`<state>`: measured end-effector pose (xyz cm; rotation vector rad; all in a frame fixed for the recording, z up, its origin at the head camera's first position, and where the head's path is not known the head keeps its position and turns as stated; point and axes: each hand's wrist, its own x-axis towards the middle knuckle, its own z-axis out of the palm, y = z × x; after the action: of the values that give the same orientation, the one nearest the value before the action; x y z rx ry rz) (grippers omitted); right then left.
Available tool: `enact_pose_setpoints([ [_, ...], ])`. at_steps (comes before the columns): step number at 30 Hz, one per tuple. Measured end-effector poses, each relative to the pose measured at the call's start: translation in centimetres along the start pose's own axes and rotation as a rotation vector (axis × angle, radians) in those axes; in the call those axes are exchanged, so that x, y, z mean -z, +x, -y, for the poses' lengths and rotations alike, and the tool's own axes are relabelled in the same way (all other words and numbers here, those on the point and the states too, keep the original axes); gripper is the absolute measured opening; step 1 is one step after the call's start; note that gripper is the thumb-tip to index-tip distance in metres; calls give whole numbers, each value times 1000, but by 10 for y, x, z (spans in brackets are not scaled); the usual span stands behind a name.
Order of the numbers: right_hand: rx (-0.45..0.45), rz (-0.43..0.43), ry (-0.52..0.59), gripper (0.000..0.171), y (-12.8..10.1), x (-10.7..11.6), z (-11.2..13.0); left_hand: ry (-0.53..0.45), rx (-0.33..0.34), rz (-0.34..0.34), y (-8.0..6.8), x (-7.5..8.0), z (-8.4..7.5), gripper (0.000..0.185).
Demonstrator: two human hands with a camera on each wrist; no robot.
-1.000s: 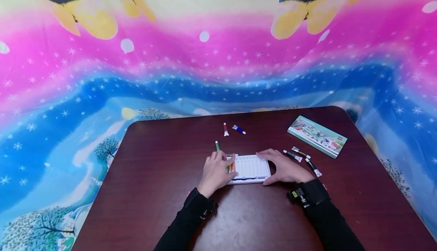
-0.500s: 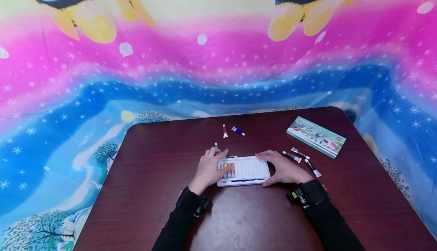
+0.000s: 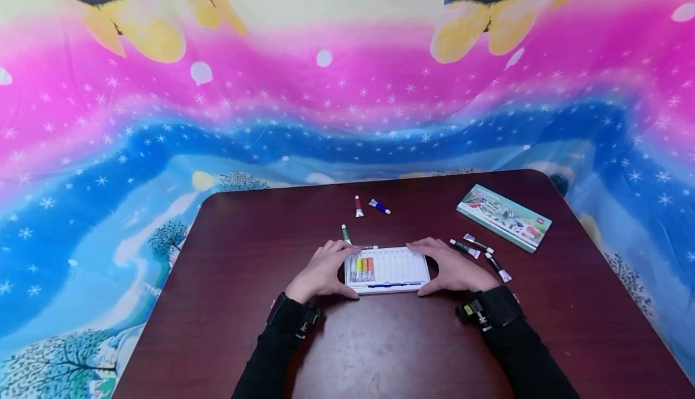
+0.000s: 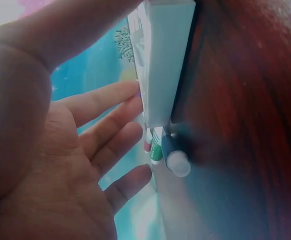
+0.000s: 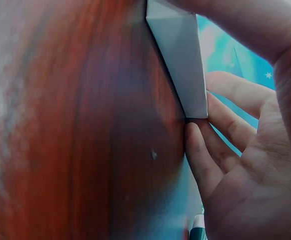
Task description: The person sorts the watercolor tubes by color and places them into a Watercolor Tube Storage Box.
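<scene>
A white plastic paint tray (image 3: 399, 264) lies on the table with several paint tubes (image 3: 362, 269), yellow to orange among them, in its left slots. A thin blue stick (image 3: 391, 285) lies along its near edge. My left hand (image 3: 320, 272) grips the left end, thumb at the near corner and fingers at the far one. Opposite it, my right hand (image 3: 453, 268) holds the right end the same way. Both wrist views show the tray's white side wall (image 4: 166, 60) between thumb and fingers. A green-capped tube (image 3: 344, 233) lies just beyond my left fingers.
Another tube (image 3: 367, 247) lies along the tray's far edge. Farther back are a red tube (image 3: 358, 206) and a blue tube (image 3: 379, 206). Right of my right hand lie dark tubes (image 3: 464, 248); a green illustrated box (image 3: 505, 217) sits at the back right.
My left hand has moved left off the tubes in the tray to the tray's left end, uncovering them. My right hand has stayed at the right end.
</scene>
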<state>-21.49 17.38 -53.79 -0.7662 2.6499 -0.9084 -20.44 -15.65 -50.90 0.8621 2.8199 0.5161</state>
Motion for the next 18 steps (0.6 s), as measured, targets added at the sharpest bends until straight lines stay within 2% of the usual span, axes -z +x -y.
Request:
enact_pose_setpoints([
  [9,-20,11,11,99,1,3,0,-27,33,14,3,-1,-1,97],
  [18,3,10,24,99,0,1,-1,-20,43,30,3,0,-1,98],
])
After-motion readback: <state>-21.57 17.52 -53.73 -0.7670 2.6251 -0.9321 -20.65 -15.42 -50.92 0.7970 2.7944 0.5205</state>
